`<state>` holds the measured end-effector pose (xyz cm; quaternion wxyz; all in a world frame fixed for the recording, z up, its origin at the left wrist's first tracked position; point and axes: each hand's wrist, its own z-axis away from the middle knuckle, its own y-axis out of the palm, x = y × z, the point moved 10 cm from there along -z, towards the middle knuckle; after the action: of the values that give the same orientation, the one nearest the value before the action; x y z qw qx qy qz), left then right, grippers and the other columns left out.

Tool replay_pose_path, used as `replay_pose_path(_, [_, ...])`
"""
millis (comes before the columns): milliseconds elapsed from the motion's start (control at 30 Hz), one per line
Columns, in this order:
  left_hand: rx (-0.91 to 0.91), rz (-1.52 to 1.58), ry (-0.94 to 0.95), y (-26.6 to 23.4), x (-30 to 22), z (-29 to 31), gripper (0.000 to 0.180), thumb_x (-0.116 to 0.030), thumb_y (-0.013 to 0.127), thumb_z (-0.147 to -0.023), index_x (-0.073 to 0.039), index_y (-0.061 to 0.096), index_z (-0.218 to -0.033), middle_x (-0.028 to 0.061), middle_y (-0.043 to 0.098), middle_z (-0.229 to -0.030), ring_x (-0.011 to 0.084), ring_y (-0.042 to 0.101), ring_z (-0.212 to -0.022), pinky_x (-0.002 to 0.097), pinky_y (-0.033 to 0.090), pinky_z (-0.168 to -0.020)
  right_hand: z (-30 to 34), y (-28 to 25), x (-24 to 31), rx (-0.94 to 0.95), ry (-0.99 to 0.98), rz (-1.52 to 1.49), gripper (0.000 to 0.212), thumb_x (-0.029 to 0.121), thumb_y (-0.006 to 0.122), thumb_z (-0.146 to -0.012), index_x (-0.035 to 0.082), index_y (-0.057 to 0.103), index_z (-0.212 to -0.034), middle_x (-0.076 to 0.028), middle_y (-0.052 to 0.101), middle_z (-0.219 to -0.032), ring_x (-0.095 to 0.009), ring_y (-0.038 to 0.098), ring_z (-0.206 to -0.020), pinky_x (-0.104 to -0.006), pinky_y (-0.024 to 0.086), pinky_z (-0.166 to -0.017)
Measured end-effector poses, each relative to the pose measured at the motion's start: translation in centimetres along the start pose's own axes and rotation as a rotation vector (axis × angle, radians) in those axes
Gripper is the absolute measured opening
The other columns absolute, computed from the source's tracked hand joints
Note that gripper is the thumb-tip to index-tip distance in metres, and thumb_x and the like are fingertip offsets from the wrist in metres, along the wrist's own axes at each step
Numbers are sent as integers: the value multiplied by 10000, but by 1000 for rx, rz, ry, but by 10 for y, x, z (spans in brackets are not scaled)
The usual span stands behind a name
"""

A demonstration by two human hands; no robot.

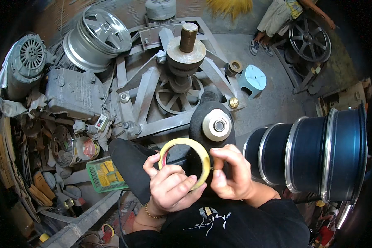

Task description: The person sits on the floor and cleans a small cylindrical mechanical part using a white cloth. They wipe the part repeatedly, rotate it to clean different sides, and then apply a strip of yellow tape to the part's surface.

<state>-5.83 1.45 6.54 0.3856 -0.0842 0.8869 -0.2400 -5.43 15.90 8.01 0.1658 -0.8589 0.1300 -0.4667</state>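
My left hand (171, 186) is wrapped round a roll of pale yellow masking tape (185, 141), fingers through and over its ring, holding it upright above my lap. At the roll's right edge my right hand (231, 171) is closed, fingers curled toward the thumb. A tiny bit shows by those fingertips; whether it is the tape's loose end I cannot make out. Just beyond the roll, a silver cone-shaped metal part (217, 125) with a centre hole rests against my dark-clothed knee (198, 118).
A steel frame with a threaded shaft (189, 38) stands ahead. Stacked dark blue wheel rims (306, 153) are at right, a silver rim (97, 39) far left. A green basket (96, 175) sits left, a light blue stool (253, 78) beyond. Another person's legs (273, 20) show far right.
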Motion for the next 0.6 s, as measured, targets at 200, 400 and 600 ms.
replay_pose_path(200, [-53,-34,-11,-6,4,3,238,-210,849,-676,-144,673,-823,-56,563,-622,148,609,-694,514,306,-1041,1,-18,-13,-88,119,-27,364,26,742,-800,-33,662,-1150,-118,622,-971,-140,557,-711,-259,468,-623])
replay_pose_path(400, [-29,-47,9,-5,-1,0,238,-229,875,-661,-140,703,-800,-70,572,-638,129,603,-704,517,315,-1011,-4,-8,-13,0,146,1,258,18,783,-787,0,708,-1033,-102,626,-878,-156,590,-709,-263,474,-600])
replay_pose_path(600, [-15,-41,8,-4,-1,1,241,-232,872,-666,-143,700,-809,-74,566,-632,123,588,-665,486,318,-990,-5,-3,-11,66,114,-11,170,39,760,-800,-4,653,-925,-113,613,-845,-225,595,-741,-323,496,-637])
